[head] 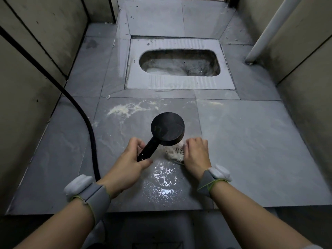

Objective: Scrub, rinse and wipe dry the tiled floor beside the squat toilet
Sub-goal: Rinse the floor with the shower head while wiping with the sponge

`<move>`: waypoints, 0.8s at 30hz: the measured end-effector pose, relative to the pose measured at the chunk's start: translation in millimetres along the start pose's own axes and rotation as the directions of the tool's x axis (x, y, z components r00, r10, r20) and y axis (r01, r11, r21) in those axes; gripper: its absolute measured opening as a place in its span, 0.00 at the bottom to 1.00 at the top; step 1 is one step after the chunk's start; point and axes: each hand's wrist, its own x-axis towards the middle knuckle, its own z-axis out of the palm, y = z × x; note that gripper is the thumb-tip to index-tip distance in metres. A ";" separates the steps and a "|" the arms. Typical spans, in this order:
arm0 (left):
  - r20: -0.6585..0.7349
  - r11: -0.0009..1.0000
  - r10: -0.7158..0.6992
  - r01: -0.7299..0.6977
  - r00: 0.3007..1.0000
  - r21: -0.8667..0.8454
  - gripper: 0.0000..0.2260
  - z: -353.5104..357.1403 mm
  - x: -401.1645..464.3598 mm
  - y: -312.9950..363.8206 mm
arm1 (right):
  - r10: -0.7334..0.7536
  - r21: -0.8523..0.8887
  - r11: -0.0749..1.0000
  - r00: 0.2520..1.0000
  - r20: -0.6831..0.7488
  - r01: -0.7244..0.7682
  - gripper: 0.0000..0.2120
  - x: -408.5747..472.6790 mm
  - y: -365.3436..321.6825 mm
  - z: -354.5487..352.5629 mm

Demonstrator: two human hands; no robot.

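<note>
— Hands first?
— Left hand [132,159] curled round handle of black shower head [167,126], held just above the tiled floor [251,141]. Right hand [195,153] bent over a foamy scrub brush [175,153], pressing it on the wet tile beside the shower head.
— Farther out?
— Black hose [90,133] trailing along left wall. Pale suds [125,109] streaked across tiles beyond. Squat toilet [179,63] set in floor past that.

1. Left hand [129,159] reached forward, fingers and thumb curled in a grip.
2. Right hand [195,155] lay palm-down, fingers curled.
3. Both forearms were extended, bare, with banded wrists.
</note>
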 end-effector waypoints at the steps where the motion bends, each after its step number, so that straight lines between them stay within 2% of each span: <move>1: 0.005 1.000 0.005 -0.005 1.000 0.001 0.11 2.2 0.4 1.7 | -0.008 0.062 0.998 1.000 -0.011 0.009 0.11 -1.1 3.8 -3.3; 3: 0.012 1.000 0.014 -0.014 1.000 0.003 0.12 6.5 1.6 4.2 | -0.017 0.100 0.995 1.000 0.015 0.015 0.14 -5.4 7.8 -10.6; 5: 0.014 0.999 0.033 -0.033 0.999 -0.012 0.12 12.5 4.0 7.4 | -0.006 0.048 0.999 0.998 0.070 0.003 0.19 -9.6 11.9 -13.7; 8: 0.024 0.999 0.043 -0.042 0.999 -0.030 0.11 25.3 8.3 12.7 | 0.055 0.127 0.990 0.993 0.105 -0.068 0.15 -9.8 18.4 -18.6; 13: 0.030 0.999 0.036 -0.035 0.999 -0.033 0.11 37.9 11.0 11.4 | 0.016 0.118 0.993 1.000 0.024 -0.019 0.12 -10.6 30.5 -25.3; 16: 0.052 0.999 0.036 -0.035 0.998 -0.025 0.12 44.4 13.2 8.9 | 0.038 0.142 0.989 0.996 0.082 -0.049 0.15 -13.3 35.8 -27.4; 19: 0.070 0.999 0.042 -0.041 0.997 -0.014 0.12 51.0 14.2 9.2 | 0.094 0.167 0.980 0.991 0.098 -0.110 0.09 -10.0 37.8 -29.5; 21: 0.065 0.999 0.048 -0.048 0.997 -0.008 0.12 54.0 14.2 9.7 | 0.098 0.163 0.981 0.993 0.070 -0.108 0.05 -7.9 41.3 -30.8; 24: 0.064 0.999 0.046 -0.046 0.997 -0.016 0.12 53.3 15.7 8.9 | 0.095 0.212 0.973 0.995 0.017 -0.096 0.06 -9.0 43.5 -32.1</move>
